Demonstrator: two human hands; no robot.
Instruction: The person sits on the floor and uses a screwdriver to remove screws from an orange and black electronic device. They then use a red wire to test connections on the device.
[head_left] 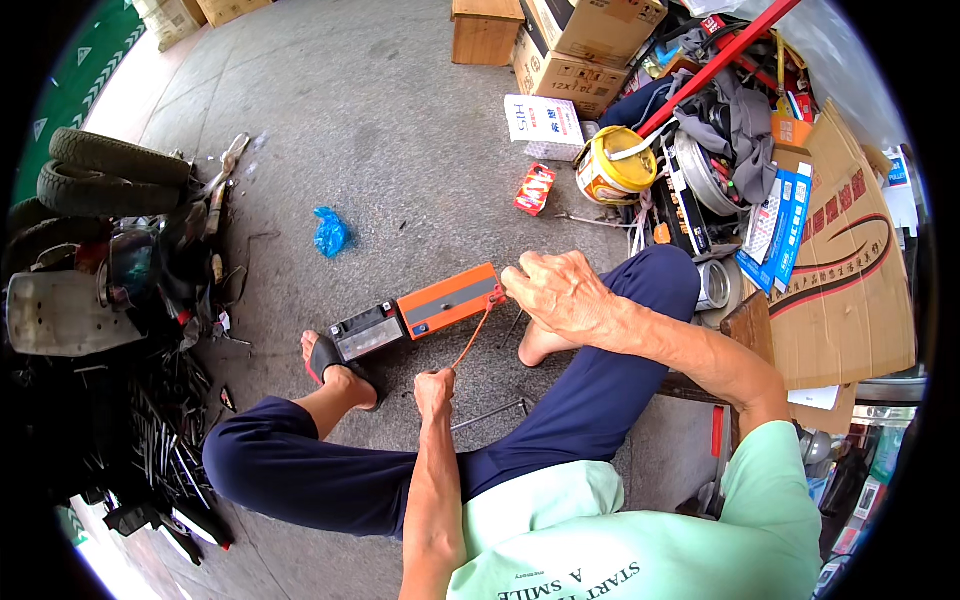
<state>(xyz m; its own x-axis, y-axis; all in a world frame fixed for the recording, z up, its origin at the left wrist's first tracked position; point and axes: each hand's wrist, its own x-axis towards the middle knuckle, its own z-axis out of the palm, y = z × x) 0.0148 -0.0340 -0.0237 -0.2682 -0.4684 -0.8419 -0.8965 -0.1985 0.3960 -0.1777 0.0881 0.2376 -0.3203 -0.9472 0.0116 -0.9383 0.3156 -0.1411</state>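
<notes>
Orange wire in left hand; right hand at battery, grip unclear; printed cardboard.

Dark Latin lettering on pale green shirt. Big red characters plus a smaller dark line of them on cardboard sheet. Pale characters on blue packet. Dark letters and digits on brown carton; dark and blue characters on white box. White triangle signs and chevrons on green surface, upper left. Red packet's print too small to read.
</notes>
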